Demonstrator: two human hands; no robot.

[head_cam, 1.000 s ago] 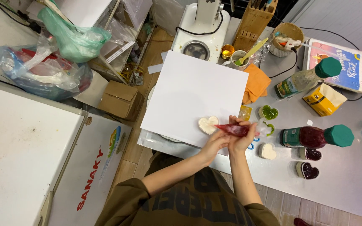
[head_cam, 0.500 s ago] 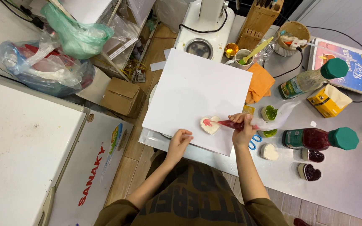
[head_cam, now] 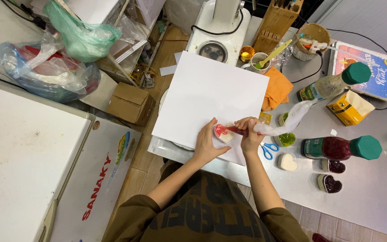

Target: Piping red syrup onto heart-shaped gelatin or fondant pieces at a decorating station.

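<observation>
The right hand (head_cam: 250, 136) had its fingers clamped round a piping bag (head_cam: 265, 129) of red filling, its tip over a small heart-shaped mould (head_cam: 223, 133) on the near corner of the white board (head_cam: 209, 96). The left hand (head_cam: 207, 143) lay flat on the board with fingers together, touching the mould's near edge — steadying it, it seemed, though the contact was hard to make out. To the right on the counter (head_cam: 372, 201), blue scissors (head_cam: 268, 150) lay just beside the right hand, with more heart moulds (head_cam: 287, 162) and a lying bottle of red sauce (head_cam: 337, 148) beyond — none between the hands and the mould.
</observation>
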